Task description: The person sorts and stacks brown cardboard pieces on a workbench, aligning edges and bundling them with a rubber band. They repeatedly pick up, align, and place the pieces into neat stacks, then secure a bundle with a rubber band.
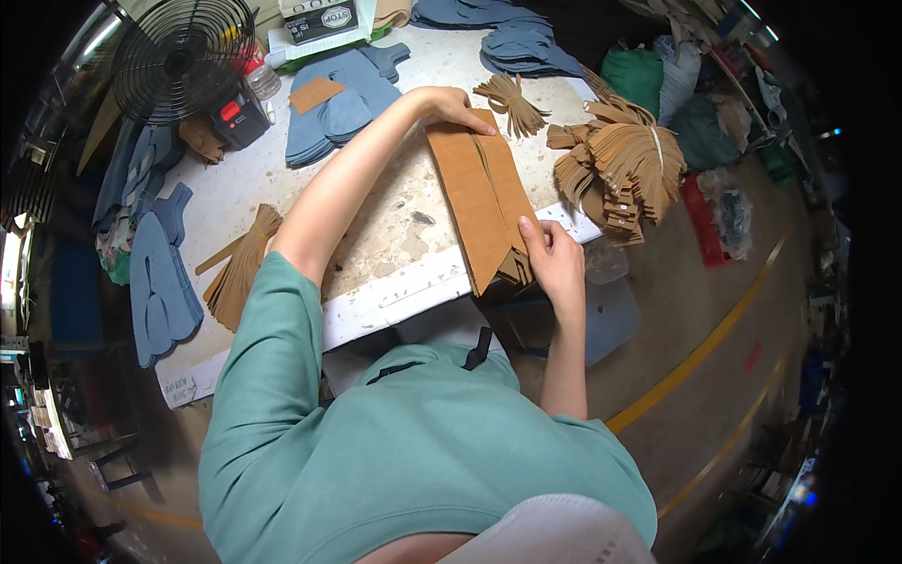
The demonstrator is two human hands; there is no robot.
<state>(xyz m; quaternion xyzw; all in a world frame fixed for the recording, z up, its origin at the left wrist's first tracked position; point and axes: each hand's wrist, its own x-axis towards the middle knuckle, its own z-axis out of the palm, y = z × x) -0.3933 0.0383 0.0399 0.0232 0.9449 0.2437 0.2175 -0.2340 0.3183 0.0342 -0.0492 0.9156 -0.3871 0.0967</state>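
this view looks from my head, through the left one of two wide cameras. it faces down and a little forward: my green shirt (pixel 413 442) is very near, at the bottom, then come my left hand (pixel 460 108) and my right hand (pixel 556 258) at the table (pixel 376 258); straight edges bend toward the dark rim.

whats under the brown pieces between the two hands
Under the brown pieces, edges of more brown layers show at the near end, beside the right hand. The pale worktable shows to their left; whatever lies directly underneath is covered.
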